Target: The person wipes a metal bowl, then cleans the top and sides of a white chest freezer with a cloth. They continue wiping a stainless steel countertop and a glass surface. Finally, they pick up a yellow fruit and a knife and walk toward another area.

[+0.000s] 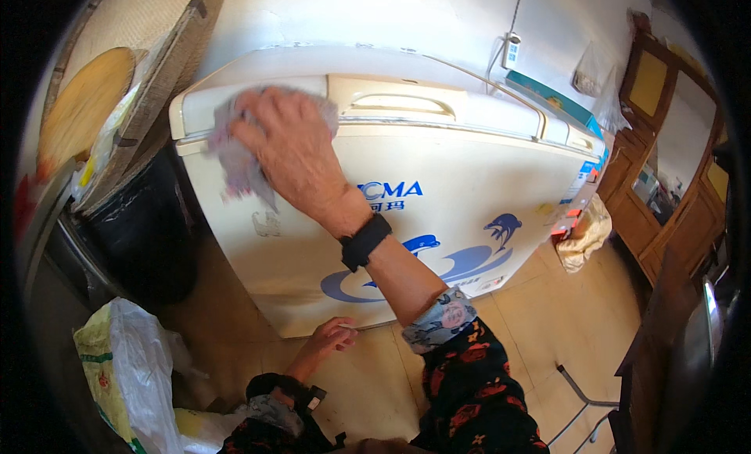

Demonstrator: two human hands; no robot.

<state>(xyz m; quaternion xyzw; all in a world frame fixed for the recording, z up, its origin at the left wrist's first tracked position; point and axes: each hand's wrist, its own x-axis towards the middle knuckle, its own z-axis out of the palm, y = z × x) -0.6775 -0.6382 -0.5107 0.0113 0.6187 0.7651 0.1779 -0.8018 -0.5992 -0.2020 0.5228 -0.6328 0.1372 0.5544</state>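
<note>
My right hand point(290, 143) presses a crumpled greyish-purple cloth point(234, 161) against the upper left front of a white chest freezer point(281, 278), at the lid's edge. The cloth spreads around the fingers and hangs down over the front panel. The lid, with its cream handle point(405, 105), is closed. Low in front of the freezer is my left hand point(331, 339), fingers loosely curled and apart, holding nothing that I can see. Blue dolphin pictures and lettering mark the freezer's front.
A black bin or vat point(141, 231) and woven trays point(152, 84) stand left. White and yellow sacks point(141, 372) lie lower left. A wooden cabinet point(651, 231) is right, metal legs point(581, 395) lower right, a power strip point(511, 50) on the wall.
</note>
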